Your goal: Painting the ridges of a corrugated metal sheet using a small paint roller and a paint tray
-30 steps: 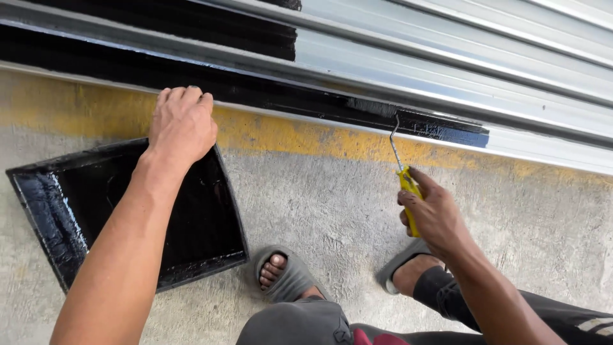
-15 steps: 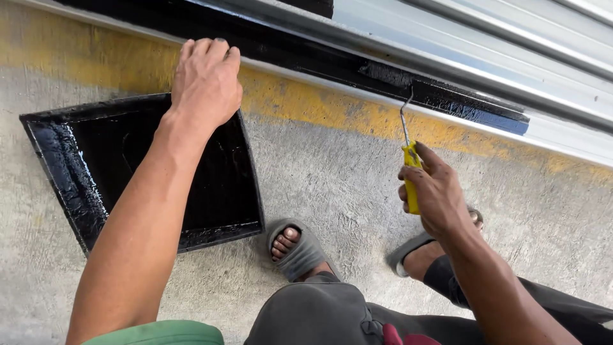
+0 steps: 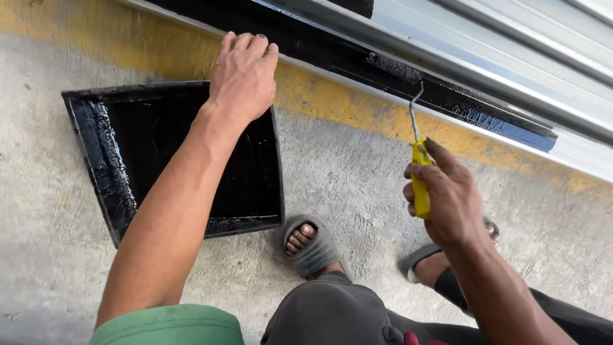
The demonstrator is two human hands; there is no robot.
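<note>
**Roller at the black strip, tray close by on the floor**

Small paint roller with a yellow plastic handle and bent wire shank [image 3: 419, 172], held upright in the right hand [image 3: 450, 201]. Fingers clenched round the yellow grip, index finger stretched along its top. Shank rising to the wet black-painted strip along the bottom rail of the grey corrugated metal shutter [image 3: 408, 70]; roller sleeve itself dark against the paint and hard to make out. Unpainted blue-grey stretch of the rail just to the right of the painted part.

Below the rail, a worn yellow painted band [image 3: 357, 112] running along the far edge of the rough grey concrete floor [image 3: 357, 185].

Left hand [image 3: 246, 73] reaching forward, palm down, fingers together and not grasping anything. Fingertips at the yellow band, just short of the rail; heel of the hand over the far right corner of the square black paint tray [image 3: 102, 160]. Whether the hand presses on the floor or on the tray rim, impossible to tell. Tray flat on the floor, left of the roller, its inside coated with glossy black paint; forearm crossing over it.

Nearer the body, two feet in grey slide sandals [image 3: 313, 246] on the floor, one just beside the tray's near right corner, the other below the right hand. Dark trousers and a green sleeve at the bottom edge of the view.
</note>
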